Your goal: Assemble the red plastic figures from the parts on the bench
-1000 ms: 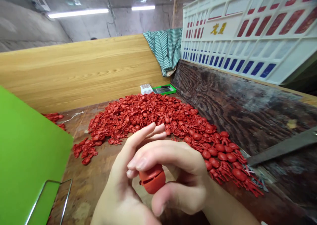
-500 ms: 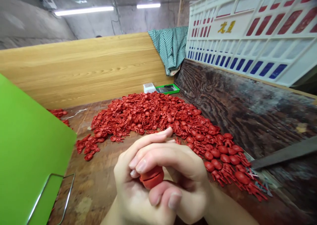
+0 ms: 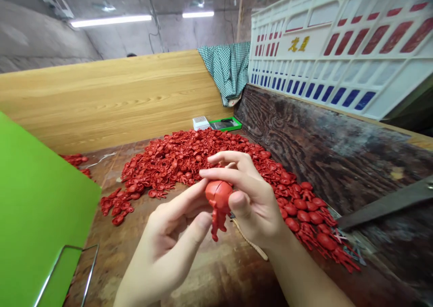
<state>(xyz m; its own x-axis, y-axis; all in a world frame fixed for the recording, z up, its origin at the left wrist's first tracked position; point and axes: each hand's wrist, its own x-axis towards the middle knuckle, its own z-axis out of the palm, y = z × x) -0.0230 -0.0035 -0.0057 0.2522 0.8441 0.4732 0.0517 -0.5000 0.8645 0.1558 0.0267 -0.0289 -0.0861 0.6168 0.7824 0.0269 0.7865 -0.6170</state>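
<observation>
A small red plastic figurine (image 3: 219,199) with a round, seamed head is held up in front of me, legs pointing down. My right hand (image 3: 252,199) closes on the head, thumb on the right side and fingers arched over the top. On the other side is my left hand (image 3: 179,235), its index finger against the head and its thumb tip at the body; the figurine lies between them. Beyond my hands spreads a large pile of red figurine parts (image 3: 158,162), rounded shells and limbed bodies. Whole-looking red figurines (image 3: 302,203) lie at the right.
A green panel (image 3: 40,199) with a wire handle (image 3: 64,248) stands at left. A white crate (image 3: 314,59) rests above the dark wooden side board (image 3: 304,122). At the back are a green tray (image 3: 233,124), a checked cloth (image 3: 226,68) and a tan cord (image 3: 253,241) nearer me.
My hands were cupped together around a red head piece. They have opened apart and moved up slightly, and the figurine's head and legs now show between them.
</observation>
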